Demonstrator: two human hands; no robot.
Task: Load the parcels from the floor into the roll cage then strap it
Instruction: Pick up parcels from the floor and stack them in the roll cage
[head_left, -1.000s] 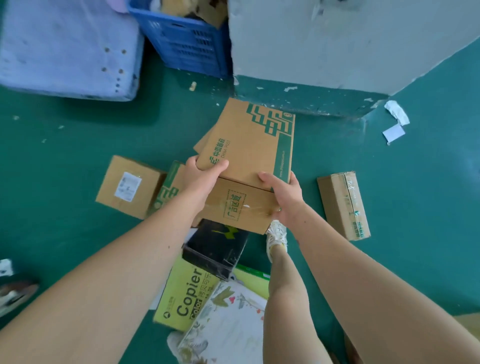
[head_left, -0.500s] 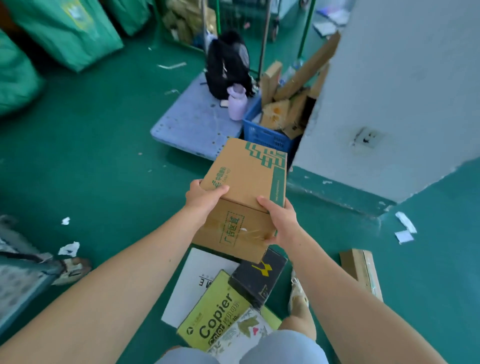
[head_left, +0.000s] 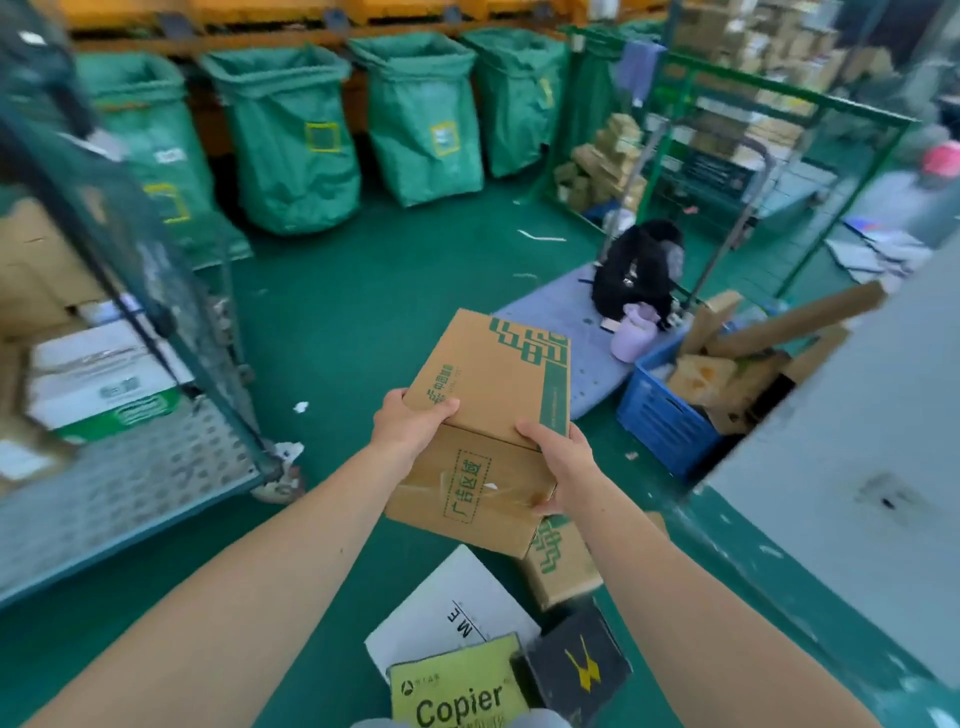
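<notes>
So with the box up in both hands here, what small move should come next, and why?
Probably swing the cardboard box left toward the roll cage. The left hand and right hand grip it off the ground, and the cage's perforated deck shows bare space in front of the parcels already inside.

Bare forearms (head_left: 249, 587) all the way up to the frame edge, bare left grip (head_left: 410, 426) and right grip (head_left: 558, 457) too. Down at the bottom edge, a strip of pale blue-grey cloth (head_left: 540, 720) — garment unclear.
</notes>
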